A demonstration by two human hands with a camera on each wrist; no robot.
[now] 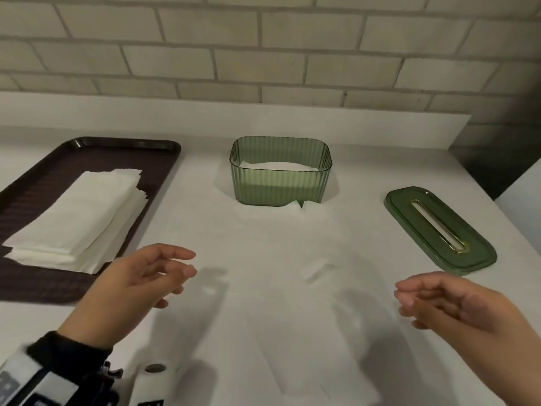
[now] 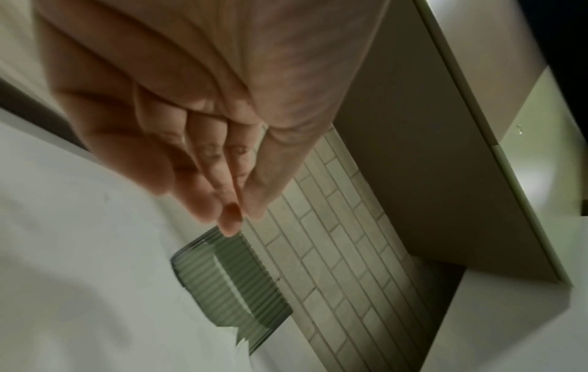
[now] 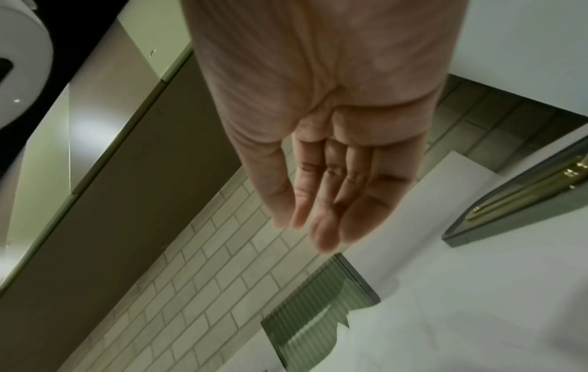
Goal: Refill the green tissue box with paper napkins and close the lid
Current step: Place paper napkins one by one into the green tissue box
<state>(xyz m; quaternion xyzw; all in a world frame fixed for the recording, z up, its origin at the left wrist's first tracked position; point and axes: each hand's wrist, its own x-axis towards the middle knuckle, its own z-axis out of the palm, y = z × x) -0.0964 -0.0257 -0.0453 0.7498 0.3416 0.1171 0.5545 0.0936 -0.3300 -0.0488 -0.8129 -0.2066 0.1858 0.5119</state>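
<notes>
Head view: left hand (image 1: 137,276) and right hand (image 1: 456,306) hover over the white counter (image 1: 278,273), fingers loosely extended, both empty. Green tissue box (image 1: 280,177), lid off, stands well beyond both sets of fingertips, roughly between them; a low layer of white paper shows inside, and a torn scrap pokes out at its near base. Napkin stack (image 1: 79,218) lies on the dark tray (image 1: 164,177), just past and outboard of the left fingers (image 1: 175,259). Lid (image 1: 439,230) lies flat ahead of the right fingers (image 1: 409,294), slot up.

Left wrist: fingers (image 2: 203,181) straight-ish, nothing held; box (image 2: 229,282) lies beyond the tips.

Right wrist: fingers (image 3: 334,201) relaxed, together, empty. Box (image 3: 318,309) beyond tips, lid (image 3: 525,201) off to the little-finger side.

Handling est.: napkins light, soft, floppy, top sheets prob. slide. Take the stack by both long edges, thumb on top, fingers beneath. Box prob. thin, stiff, light plastic, so may skid; steady a wall. Lid rigid and smooth; pinch at its long edges.
</notes>
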